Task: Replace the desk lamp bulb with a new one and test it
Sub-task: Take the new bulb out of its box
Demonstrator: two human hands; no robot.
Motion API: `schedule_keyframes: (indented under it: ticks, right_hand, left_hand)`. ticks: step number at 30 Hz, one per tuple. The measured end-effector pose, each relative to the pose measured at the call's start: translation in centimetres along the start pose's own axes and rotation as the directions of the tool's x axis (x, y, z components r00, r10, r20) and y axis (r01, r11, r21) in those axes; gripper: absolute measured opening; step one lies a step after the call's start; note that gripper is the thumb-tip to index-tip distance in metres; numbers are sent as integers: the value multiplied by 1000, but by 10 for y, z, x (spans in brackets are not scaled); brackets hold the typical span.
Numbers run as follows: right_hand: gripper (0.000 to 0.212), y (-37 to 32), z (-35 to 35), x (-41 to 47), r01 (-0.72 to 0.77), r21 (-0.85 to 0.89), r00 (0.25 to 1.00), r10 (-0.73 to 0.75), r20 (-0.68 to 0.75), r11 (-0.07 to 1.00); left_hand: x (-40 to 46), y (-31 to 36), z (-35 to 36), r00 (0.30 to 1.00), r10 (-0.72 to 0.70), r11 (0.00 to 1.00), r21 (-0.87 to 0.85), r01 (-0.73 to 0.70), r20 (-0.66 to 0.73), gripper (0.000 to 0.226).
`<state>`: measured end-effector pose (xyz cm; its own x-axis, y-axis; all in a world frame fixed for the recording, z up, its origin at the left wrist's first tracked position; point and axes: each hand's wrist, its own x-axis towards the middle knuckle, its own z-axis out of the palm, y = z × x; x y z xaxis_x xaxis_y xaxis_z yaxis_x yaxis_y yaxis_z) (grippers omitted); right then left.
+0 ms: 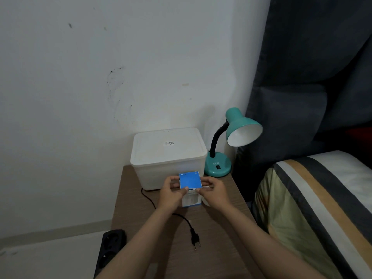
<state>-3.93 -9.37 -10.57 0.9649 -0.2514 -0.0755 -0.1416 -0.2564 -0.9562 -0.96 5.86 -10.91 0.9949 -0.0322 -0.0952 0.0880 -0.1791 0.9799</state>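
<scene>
We hold the small blue-and-white cardboard bulb box point(190, 190) between both hands, left hand point(171, 195) and right hand point(214, 193) pinching its sides above the brown wooden surface point(211, 228). If we tug the blue flap hard, the bulb could slip out and drop. Its contents are hidden. The teal gooseneck desk lamp point(231, 141) stands unplugged, its black plug point(195, 239) lying loose; the white lidded plastic bin point(168, 156) stays shut.
</scene>
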Motion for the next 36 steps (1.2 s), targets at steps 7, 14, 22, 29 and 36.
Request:
schedule_keyframes:
  ticks: [7, 14, 22, 29, 36]
  right_hand:
    - [41, 2, -1, 2, -13, 31, 1000, 12, 20, 999]
    - [40, 3, 0, 2, -6, 63, 1000, 5, 20, 998]
    - [43, 3, -2, 1, 13, 39, 1000, -14, 21, 999]
    - [53, -10, -6, 4, 130, -73, 989, -125, 77, 989]
    - [63, -21, -13, 10, 206, -248, 966, -157, 205, 947]
  left_hand:
    - [3, 2, -2, 999, 28, 997, 65, -29, 17, 35]
    - [-1, -2, -1, 987, 156, 968, 206, -145, -37, 30]
    - [-6, 8, -4, 955, 290, 899, 361, -249, -63, 28]
    - [-6, 8, -4, 956, 286, 905, 346, -247, -68, 34]
    - [-4, 0, -13, 944, 311, 847, 419, -327, 107, 49]
